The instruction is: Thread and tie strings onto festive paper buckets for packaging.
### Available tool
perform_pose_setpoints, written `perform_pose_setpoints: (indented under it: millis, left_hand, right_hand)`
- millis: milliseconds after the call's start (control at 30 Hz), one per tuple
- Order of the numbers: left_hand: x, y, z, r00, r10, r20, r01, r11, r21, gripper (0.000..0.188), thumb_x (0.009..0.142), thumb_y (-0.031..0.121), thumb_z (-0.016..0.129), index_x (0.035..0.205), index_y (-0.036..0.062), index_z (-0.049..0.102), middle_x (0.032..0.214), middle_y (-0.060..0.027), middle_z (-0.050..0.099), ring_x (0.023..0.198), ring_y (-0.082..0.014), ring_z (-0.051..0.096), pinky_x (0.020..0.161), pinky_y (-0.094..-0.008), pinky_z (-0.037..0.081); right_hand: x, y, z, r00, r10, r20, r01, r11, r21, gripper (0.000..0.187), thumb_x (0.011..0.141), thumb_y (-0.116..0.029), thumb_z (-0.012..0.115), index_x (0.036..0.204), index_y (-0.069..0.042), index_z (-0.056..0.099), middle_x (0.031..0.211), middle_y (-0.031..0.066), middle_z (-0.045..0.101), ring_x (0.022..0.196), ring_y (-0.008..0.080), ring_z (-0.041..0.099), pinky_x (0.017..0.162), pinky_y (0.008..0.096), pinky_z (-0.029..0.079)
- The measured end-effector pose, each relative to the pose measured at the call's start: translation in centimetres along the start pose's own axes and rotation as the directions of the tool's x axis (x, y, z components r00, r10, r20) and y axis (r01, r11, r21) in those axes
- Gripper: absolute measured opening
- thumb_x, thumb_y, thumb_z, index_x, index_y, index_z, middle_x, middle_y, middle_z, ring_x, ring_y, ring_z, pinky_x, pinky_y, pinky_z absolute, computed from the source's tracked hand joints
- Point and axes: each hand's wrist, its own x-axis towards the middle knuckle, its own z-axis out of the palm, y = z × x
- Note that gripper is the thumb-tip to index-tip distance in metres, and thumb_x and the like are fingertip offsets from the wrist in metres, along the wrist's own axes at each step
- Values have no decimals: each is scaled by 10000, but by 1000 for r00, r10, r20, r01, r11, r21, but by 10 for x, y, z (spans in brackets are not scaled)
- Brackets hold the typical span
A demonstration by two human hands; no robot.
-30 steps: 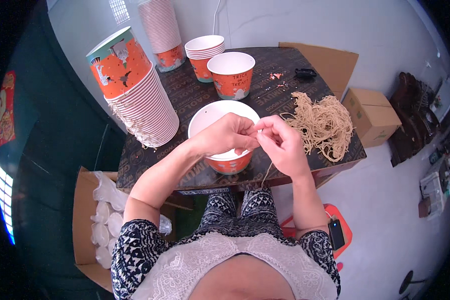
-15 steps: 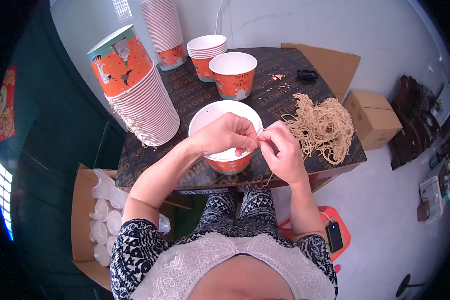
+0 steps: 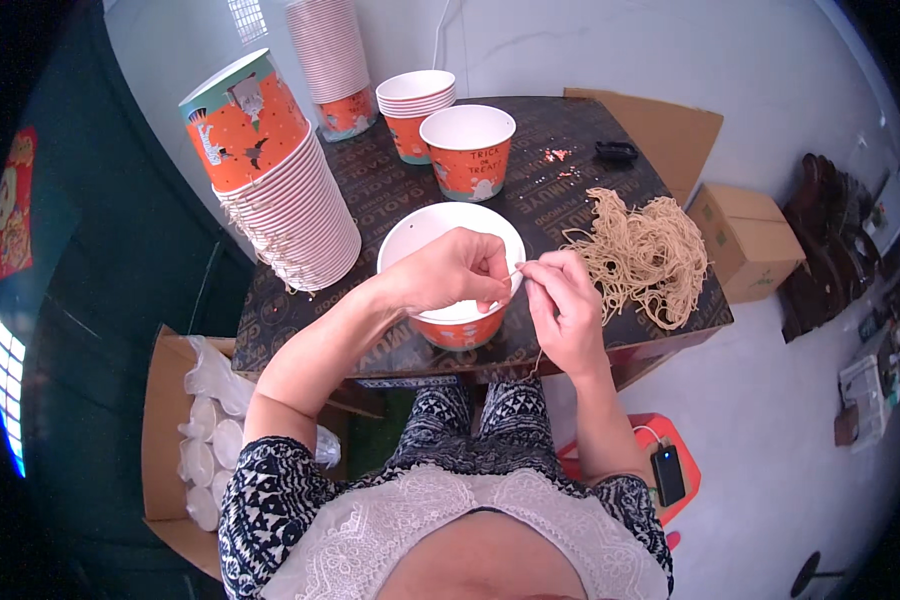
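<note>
Head view: pinching a thin string between left fingers and right fingers, both closed on it, at the right side of an orange bowl. Bowl upright, open side up, near the middle of the worktop's front edge. Dangling below the right fingers toward that edge, a loose end, perhaps of the same string; too fine to be sure. By the right edge, a tangled beige heap. Toward the back edge, a second bowl and a short stack. Near the left edge, a tall stack with strings along the rims.
</note>
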Motion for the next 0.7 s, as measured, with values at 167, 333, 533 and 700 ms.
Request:
perform_pose_setpoints:
  millis: [167, 333, 533, 700]
  left_hand:
    - [-2, -5, 5, 994, 96, -51, -89, 988, 129, 90, 820, -46, 674, 850, -8, 597, 785, -23, 630, 715, -101, 587, 682, -236, 476]
    - [-12, -1, 24, 937, 270, -223, -160, 896, 415, 78, 784, -30, 648, 835, -17, 589, 745, -118, 646, 718, -219, 651, 655, -328, 509]
    - [-13, -10, 36, 797, 523, -304, -180, 685, 706, 109, 807, -13, 628, 905, -14, 583, 797, -183, 650, 762, -367, 670, 640, -422, 529]
    - [-12, -24, 36, 769, 555, -317, -106, 600, 793, 116, 841, 39, 642, 920, 5, 564, 774, -176, 653, 687, -370, 668, 591, -440, 536]
  right_hand:
    - [-5, 10, 8, 997, 48, 55, -50, 998, 29, 114, 820, 49, 663, 930, 20, 680, 847, 115, 593, 691, 259, 633, 602, 351, 502]
    - [-4, 8, 9, 998, 44, 35, -44, 999, 5, 94, 816, 27, 683, 909, 11, 689, 823, 110, 596, 675, 263, 632, 594, 356, 500]
    - [-3, 7, 10, 998, 54, 21, -54, 998, 9, 73, 812, 7, 699, 885, 4, 698, 807, 111, 606, 670, 269, 640, 593, 361, 504]
    - [-1, 9, 9, 995, 95, 28, -95, 995, 8, 49, 820, -9, 696, 868, -1, 704, 807, 112, 617, 680, 269, 653, 598, 364, 510]
